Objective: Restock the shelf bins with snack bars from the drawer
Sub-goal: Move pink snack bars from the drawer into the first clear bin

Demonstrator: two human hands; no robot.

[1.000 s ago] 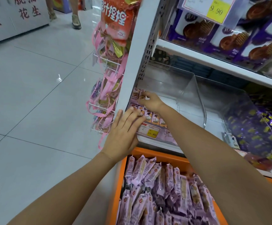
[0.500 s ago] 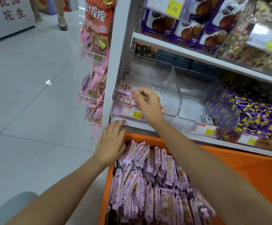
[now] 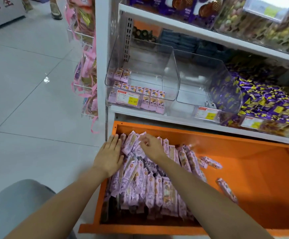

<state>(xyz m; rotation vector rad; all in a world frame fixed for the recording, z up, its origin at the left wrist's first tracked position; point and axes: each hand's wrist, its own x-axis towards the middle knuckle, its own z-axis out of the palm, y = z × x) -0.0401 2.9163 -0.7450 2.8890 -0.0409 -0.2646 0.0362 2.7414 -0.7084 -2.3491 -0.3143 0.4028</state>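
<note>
An open orange drawer (image 3: 243, 178) below the shelf holds a heap of pink-wrapped snack bars (image 3: 148, 187) along its left side. My left hand (image 3: 110, 153) lies flat, fingers together, on the bars at the drawer's far left corner. My right hand (image 3: 151, 145) is down among the bars beside it, fingers curled around the top of a bar; the grip is blurred. Above, a clear shelf bin (image 3: 140, 80) at the left holds a few rows of the same bars along its front and left side.
A second clear bin (image 3: 205, 87) stands to the right, then bins of purple-and-yellow sweets (image 3: 267, 100). Two loose bars (image 3: 226, 188) lie on the drawer's bare right floor. Pink hanging packets (image 3: 86, 75) hang off the shelf end. Someone's feet (image 3: 55, 12) stand far left.
My right hand has left the shelf bin and dropped into the drawer. My left hand slid from the bin's front down onto the bars. The view tilted down.
</note>
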